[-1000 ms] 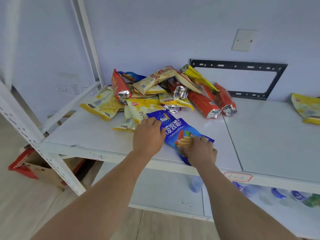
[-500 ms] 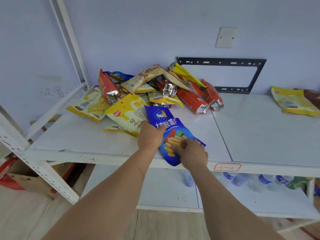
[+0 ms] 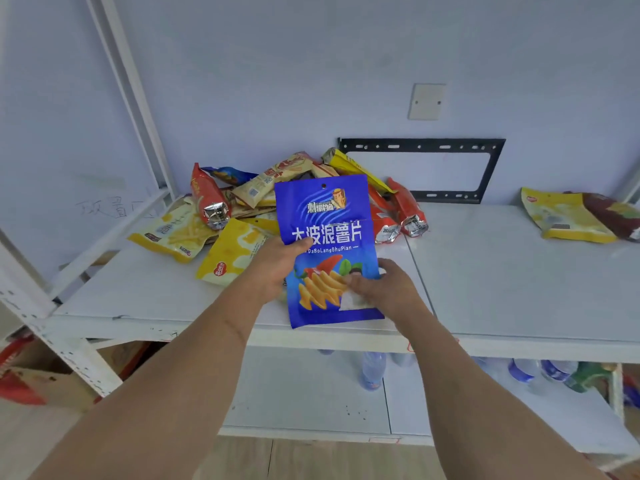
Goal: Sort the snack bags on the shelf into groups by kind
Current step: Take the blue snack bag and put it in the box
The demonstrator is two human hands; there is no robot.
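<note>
A blue chip bag (image 3: 325, 216) stands upright in front of me, above the front edge of the white shelf (image 3: 502, 278). My left hand (image 3: 277, 265) grips its left edge, thumb on the front. My right hand (image 3: 384, 289) pinches its lower right corner. Behind it lies a heap of snack bags: a red bag (image 3: 207, 195), yellow bags (image 3: 173, 230), a tan bag (image 3: 273, 178) and more red ones (image 3: 408, 209). At the far right of the shelf lie a yellow bag (image 3: 568, 220) and a dark red bag (image 3: 616, 216).
A black metal bracket (image 3: 422, 147) hangs on the wall behind the heap. White shelf uprights (image 3: 138, 98) stand at the left. Water bottles (image 3: 372, 370) sit on the lower shelf. A cardboard box (image 3: 34, 372) is on the floor at the left.
Both hands have lifted the blue bag off the shelf and turned it upright, facing me. It lay flat at the shelf's front edge before.
</note>
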